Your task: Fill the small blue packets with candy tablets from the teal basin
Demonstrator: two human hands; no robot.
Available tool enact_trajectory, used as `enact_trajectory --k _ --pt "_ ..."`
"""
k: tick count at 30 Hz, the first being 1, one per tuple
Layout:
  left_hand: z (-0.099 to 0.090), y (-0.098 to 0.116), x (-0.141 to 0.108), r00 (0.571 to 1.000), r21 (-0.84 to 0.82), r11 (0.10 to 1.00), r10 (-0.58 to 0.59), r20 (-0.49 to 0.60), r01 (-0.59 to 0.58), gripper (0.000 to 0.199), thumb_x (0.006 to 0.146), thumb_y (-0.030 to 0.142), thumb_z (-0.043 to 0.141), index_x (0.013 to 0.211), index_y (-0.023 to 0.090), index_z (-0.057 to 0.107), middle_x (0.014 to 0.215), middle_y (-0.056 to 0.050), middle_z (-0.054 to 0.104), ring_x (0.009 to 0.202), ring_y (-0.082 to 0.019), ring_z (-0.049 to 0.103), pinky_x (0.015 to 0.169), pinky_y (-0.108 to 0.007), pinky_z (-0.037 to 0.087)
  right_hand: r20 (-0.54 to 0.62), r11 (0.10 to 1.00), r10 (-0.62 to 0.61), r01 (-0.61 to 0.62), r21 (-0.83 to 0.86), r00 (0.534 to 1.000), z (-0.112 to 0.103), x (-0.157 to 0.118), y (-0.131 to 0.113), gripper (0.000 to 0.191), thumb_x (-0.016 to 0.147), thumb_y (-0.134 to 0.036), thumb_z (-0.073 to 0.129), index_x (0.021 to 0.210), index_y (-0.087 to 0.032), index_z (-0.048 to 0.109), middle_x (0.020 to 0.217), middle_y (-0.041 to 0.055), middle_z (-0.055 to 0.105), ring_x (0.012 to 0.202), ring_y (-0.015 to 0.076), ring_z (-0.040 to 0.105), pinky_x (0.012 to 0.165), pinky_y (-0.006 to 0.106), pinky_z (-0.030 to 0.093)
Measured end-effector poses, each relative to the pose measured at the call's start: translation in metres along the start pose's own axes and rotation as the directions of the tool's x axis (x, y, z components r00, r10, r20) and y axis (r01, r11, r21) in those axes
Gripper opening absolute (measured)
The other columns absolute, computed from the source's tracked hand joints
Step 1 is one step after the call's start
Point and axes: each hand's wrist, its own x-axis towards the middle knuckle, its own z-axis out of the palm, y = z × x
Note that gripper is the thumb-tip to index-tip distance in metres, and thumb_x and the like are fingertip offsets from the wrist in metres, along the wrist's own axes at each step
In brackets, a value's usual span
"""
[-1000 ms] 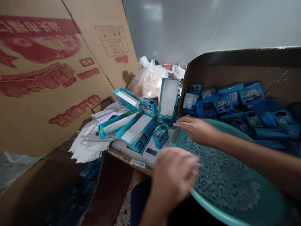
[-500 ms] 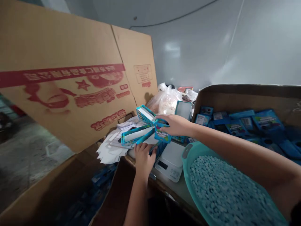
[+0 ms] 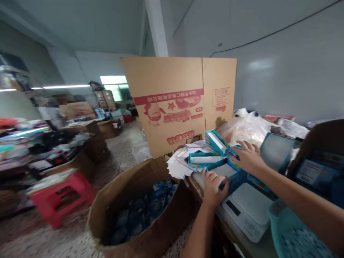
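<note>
A blue candy box (image 3: 219, 170) lies on the table with its top open and its pale inside showing. My left hand (image 3: 214, 186) has its fingers curled over the near side of this box, and a dark strip shows by the thumb. At the box's far right end, my right hand (image 3: 248, 156) touches a printed blue flap, fingers spread and raised. Two narrow open blue trays with white insides, one a long tray (image 3: 205, 159) and one a tilted tray (image 3: 215, 141), stick out to the left. Just right of my left hand sits a white kitchen scale (image 3: 247, 211).
White papers (image 3: 180, 163) lie at the table's left. A large carton (image 3: 107, 204) below holds several blue packs. At right are a turquoise basin (image 3: 279, 229) of small pieces and another carton (image 3: 309, 139). A red stool (image 3: 61, 193) stands on the floor.
The view has swung left, showing the room and the lower carton. My right hand's fingers have lifted and spread from the printed flap; the box now shows its open inside.
</note>
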Motion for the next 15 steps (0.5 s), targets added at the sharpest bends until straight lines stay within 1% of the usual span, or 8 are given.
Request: enact_trajectory --k 2,3,5,7,10,11,13,15 --pt "0.01 -0.003 -0.009 0.998 -0.053 0.998 -0.028 -0.059 0.025 0.009 0.093 0.031 0.072 0.099 0.025 0.074 0.09 -0.004 0.071 0.102 -0.026 0.069 0.128 -0.061 0.031 0.047 0.996 -0.055 0.052 0.069 0.997 0.011 0.001 0.011 0.047 0.1 -0.041 0.054 0.139 -0.022 0.072 0.151 0.016 0.062 0.135 0.0389 0.058 0.117 0.056 0.043" --pt "0.013 -0.004 -0.013 0.997 -0.081 0.996 -0.05 -0.056 0.045 0.011 0.092 0.033 0.072 0.1 0.025 0.073 0.092 -0.006 0.071 0.107 -0.027 0.069 0.129 -0.062 0.031 0.074 0.991 -0.08 0.071 0.111 0.994 0.015 0.001 0.016 0.051 0.1 -0.042 0.053 0.143 -0.021 0.069 0.15 0.0163 0.063 0.133 0.0377 0.061 0.115 0.053 0.047" --pt "0.016 -0.006 -0.019 0.994 -0.136 0.985 -0.106 0.009 0.106 0.016 0.09 0.038 0.073 0.101 0.026 0.073 0.097 -0.009 0.072 0.117 -0.032 0.068 0.131 -0.065 0.028 0.106 0.981 -0.111 0.092 0.168 0.988 0.022 -0.002 0.025 0.056 0.099 -0.045 0.051 0.148 -0.022 0.065 0.152 0.0157 0.062 0.133 0.037 0.063 0.113 0.051 0.052" --pt "0.016 -0.007 -0.021 0.982 -0.184 0.967 -0.161 0.1 0.177 0.019 0.09 0.04 0.074 0.104 0.028 0.073 0.101 -0.011 0.073 0.126 -0.034 0.066 0.133 -0.067 0.022 0.109 0.975 -0.121 0.097 0.197 0.987 0.027 -0.006 0.032 0.06 0.098 -0.048 0.048 0.151 -0.024 0.063 0.156 0.0145 0.06 0.138 0.0373 0.061 0.115 0.052 0.052" --pt "0.013 -0.006 -0.024 0.96 -0.241 0.934 -0.231 0.155 0.264 0.028 0.087 0.044 0.078 0.11 0.029 0.072 0.122 -0.015 0.071 0.14 -0.038 0.058 0.134 -0.068 0.019 0.078 0.966 -0.122 0.101 0.237 0.989 0.033 -0.01 0.038 0.063 0.096 -0.051 0.048 0.151 -0.025 0.064 0.155 0.0144 0.061 0.143 0.0381 0.058 0.121 0.055 0.049" --pt "0.012 -0.006 -0.024 0.954 -0.26 0.92 -0.261 0.148 0.292 0.034 0.084 0.047 0.08 0.113 0.029 0.072 0.133 -0.017 0.067 0.145 -0.039 0.052 0.134 -0.068 0.021 0.061 0.964 -0.118 0.099 0.246 0.991 0.035 -0.011 0.039 0.063 0.096 -0.051 0.048 0.15 -0.025 0.064 0.154 0.0141 0.062 0.144 0.0385 0.057 0.122 0.056 0.048" --pt "0.012 -0.007 -0.024 0.932 -0.302 0.881 -0.346 0.111 0.364 0.051 0.078 0.05 0.087 0.12 0.027 0.07 0.154 -0.02 0.051 0.155 -0.041 0.039 0.133 -0.066 0.025 0.041 0.962 -0.104 0.09 0.258 0.994 0.038 -0.011 0.041 0.063 0.094 -0.053 0.048 0.149 -0.027 0.066 0.152 0.0133 0.064 0.145 0.0397 0.056 0.123 0.058 0.047" --pt "0.013 -0.008 -0.023 0.898 -0.354 0.828 -0.426 0.109 0.435 0.071 0.069 0.051 0.094 0.128 0.024 0.067 0.165 -0.021 0.035 0.159 -0.042 0.03 0.131 -0.063 0.029 0.046 0.958 -0.09 0.074 0.278 0.995 0.039 -0.01 0.041 0.064 0.093 -0.055 0.049 0.148 -0.027 0.066 0.151 0.0134 0.065 0.144 0.0414 0.056 0.124 0.06 0.046"
